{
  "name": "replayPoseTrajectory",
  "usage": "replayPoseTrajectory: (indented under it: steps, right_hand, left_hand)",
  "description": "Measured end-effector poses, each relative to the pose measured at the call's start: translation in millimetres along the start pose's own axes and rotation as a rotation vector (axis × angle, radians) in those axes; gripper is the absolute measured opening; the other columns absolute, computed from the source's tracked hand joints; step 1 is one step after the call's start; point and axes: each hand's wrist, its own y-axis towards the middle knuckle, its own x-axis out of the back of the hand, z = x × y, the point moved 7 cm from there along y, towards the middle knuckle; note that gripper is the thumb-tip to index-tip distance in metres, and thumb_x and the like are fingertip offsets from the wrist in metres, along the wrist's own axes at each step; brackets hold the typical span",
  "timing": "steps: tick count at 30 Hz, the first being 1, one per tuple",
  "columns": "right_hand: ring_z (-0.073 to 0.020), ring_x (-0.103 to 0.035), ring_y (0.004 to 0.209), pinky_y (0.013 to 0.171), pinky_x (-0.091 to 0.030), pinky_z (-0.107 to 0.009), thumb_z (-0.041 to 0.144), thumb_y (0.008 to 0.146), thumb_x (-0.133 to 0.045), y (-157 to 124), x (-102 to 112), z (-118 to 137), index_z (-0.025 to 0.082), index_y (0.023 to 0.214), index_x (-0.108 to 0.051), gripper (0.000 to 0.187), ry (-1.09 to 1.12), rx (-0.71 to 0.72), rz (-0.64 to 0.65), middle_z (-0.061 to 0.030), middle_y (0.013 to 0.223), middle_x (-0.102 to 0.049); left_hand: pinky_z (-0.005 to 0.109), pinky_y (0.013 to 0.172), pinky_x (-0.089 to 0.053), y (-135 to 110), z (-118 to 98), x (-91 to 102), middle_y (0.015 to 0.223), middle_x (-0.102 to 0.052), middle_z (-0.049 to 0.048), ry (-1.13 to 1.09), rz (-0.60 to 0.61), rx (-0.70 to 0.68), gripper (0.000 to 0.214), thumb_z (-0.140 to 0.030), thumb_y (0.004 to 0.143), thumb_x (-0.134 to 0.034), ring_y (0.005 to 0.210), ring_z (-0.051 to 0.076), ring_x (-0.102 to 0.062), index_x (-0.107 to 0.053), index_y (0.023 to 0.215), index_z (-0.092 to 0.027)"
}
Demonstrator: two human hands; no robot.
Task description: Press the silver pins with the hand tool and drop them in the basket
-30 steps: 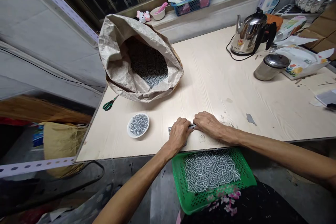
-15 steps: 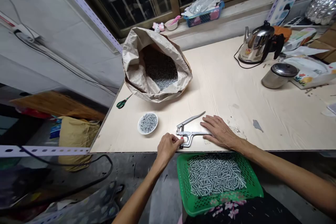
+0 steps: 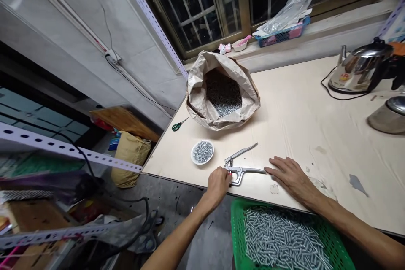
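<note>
Silver hand pliers with a coil spring, a red part at the jaw and spread handles lie on the pale table near its front edge. My left hand is closed at the jaw end, its curled fingers hiding part of the head. Flat on the table, my right hand has its fingers stretched out, the fingertips by the end of the lower handle. A white bowl of small metal pins stands just beyond my left hand. Below the table edge a green basket holds many similar pins.
A large paper sack of metal pieces stands open behind the bowl. Green-handled scissors lie left of it. A steel kettle and a metal canister stand at the right. A blue basket sits on the windowsill.
The view has swung left, so the scene sits further right. My right hand has slid back from the handle a little. My left hand has turned and curled more around the jaw end.
</note>
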Motion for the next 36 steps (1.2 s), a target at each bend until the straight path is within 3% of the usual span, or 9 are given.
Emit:
replayPoseTrajectory:
  steps: [3, 7, 9, 12, 15, 18, 22, 26, 36]
  right_hand:
    - [-0.0259, -0.051, 0.117, 0.096, -0.039, -0.051, 0.032, 0.093, -0.043, 9.2, 5.8, 10.2, 0.024, 0.125, -0.055, 0.035, 0.040, -0.004, -0.031, -0.0107, 0.122, -0.059]
    - [-0.0226, -0.056, 0.095, 0.083, -0.045, -0.041, 0.022, 0.092, -0.042, 29.7, 6.6, 24.8, 0.021, 0.120, -0.056, 0.031, 0.045, 0.001, -0.016, -0.0093, 0.104, -0.063]
    - [-0.0217, -0.054, 0.086, 0.076, -0.045, -0.037, 0.015, 0.091, -0.040, 36.6, 2.7, 25.8, 0.020, 0.112, -0.059, 0.029, 0.018, 0.005, 0.005, -0.0079, 0.094, -0.061]
    - [-0.0213, -0.052, 0.081, 0.071, -0.042, -0.035, 0.014, 0.090, -0.041, 38.8, -4.1, 19.5, 0.020, 0.105, -0.059, 0.024, 0.012, -0.008, 0.011, -0.0070, 0.089, -0.059]
    - [-0.0216, -0.050, 0.080, 0.069, -0.040, -0.034, 0.017, 0.091, -0.041, 36.1, -8.7, 14.0, 0.021, 0.102, -0.059, 0.022, 0.017, -0.017, 0.007, -0.0068, 0.088, -0.058]
    - [-0.0216, -0.049, 0.080, 0.069, -0.039, -0.034, 0.016, 0.092, -0.039, 35.3, -9.8, 14.3, 0.021, 0.102, -0.059, 0.023, 0.009, -0.013, 0.009, -0.0071, 0.088, -0.058]
    - [-0.0213, -0.048, 0.079, 0.069, -0.037, -0.033, 0.013, 0.092, -0.038, 37.1, -9.0, 16.3, 0.021, 0.102, -0.059, 0.025, -0.013, -0.017, 0.011, -0.0069, 0.088, -0.057]
    - [-0.0213, -0.048, 0.080, 0.070, -0.038, -0.034, 0.015, 0.093, -0.037, 37.6, -9.2, 16.4, 0.021, 0.103, -0.059, 0.024, -0.026, -0.020, 0.005, -0.0068, 0.088, -0.057]
    - [-0.0212, -0.047, 0.079, 0.071, -0.036, -0.034, 0.013, 0.092, -0.040, 39.1, -10.0, 17.2, 0.018, 0.101, -0.060, 0.023, -0.055, -0.018, 0.036, -0.0070, 0.087, -0.056]
  left_hand:
    - [0.026, 0.067, -0.042, 1.2, -6.9, -9.5, 0.076, -0.068, 0.0076, -0.094, 0.074, -0.027, 0.025, -0.025, 0.089, -0.048, 0.074, 0.018, -0.063, -0.067, 0.077, -0.014]
    - [0.028, 0.068, -0.045, -8.7, -36.1, -6.1, 0.101, -0.065, 0.0134, 0.185, -0.027, -0.105, 0.028, -0.006, 0.088, -0.039, 0.090, 0.022, -0.062, -0.064, 0.099, -0.013]
    - [0.028, 0.066, -0.045, -20.2, -48.3, -2.9, 0.104, -0.063, 0.0131, 0.266, -0.032, -0.142, 0.033, 0.000, 0.086, -0.037, 0.093, 0.023, -0.061, -0.062, 0.103, -0.014]
    - [0.028, 0.065, -0.045, -43.9, -58.3, 6.6, 0.095, -0.064, 0.0101, 0.186, -0.050, -0.231, 0.026, -0.008, 0.090, -0.040, 0.085, 0.021, -0.061, -0.063, 0.094, -0.017]
    - [0.027, 0.063, -0.043, -64.7, -63.8, 13.9, 0.085, -0.064, 0.0063, -0.011, -0.006, -0.412, 0.021, -0.024, 0.092, -0.047, 0.077, 0.017, -0.059, -0.066, 0.084, -0.020]
    - [0.025, 0.061, -0.041, -55.7, -46.2, 32.2, 0.088, -0.064, 0.0050, -0.026, -0.082, -0.404, 0.021, -0.028, 0.092, -0.049, 0.076, 0.016, -0.058, -0.068, 0.087, -0.023]
    - [0.025, 0.064, -0.041, -5.4, 12.3, 73.0, 0.096, -0.061, 0.0074, 0.191, -0.372, -0.101, 0.028, -0.021, 0.095, -0.038, 0.087, 0.019, -0.057, -0.066, 0.098, -0.022]
    - [0.024, 0.067, -0.042, 34.1, 49.5, 79.1, 0.100, -0.059, 0.0069, 0.305, -0.335, -0.052, 0.026, -0.020, 0.093, -0.039, 0.095, 0.019, -0.055, -0.064, 0.099, -0.023]
    - [0.026, 0.063, -0.046, 42.9, 50.0, 66.8, 0.103, -0.058, 0.0099, 0.437, -0.211, -0.246, 0.026, -0.008, 0.090, -0.039, 0.099, 0.022, -0.052, -0.060, 0.094, -0.021]
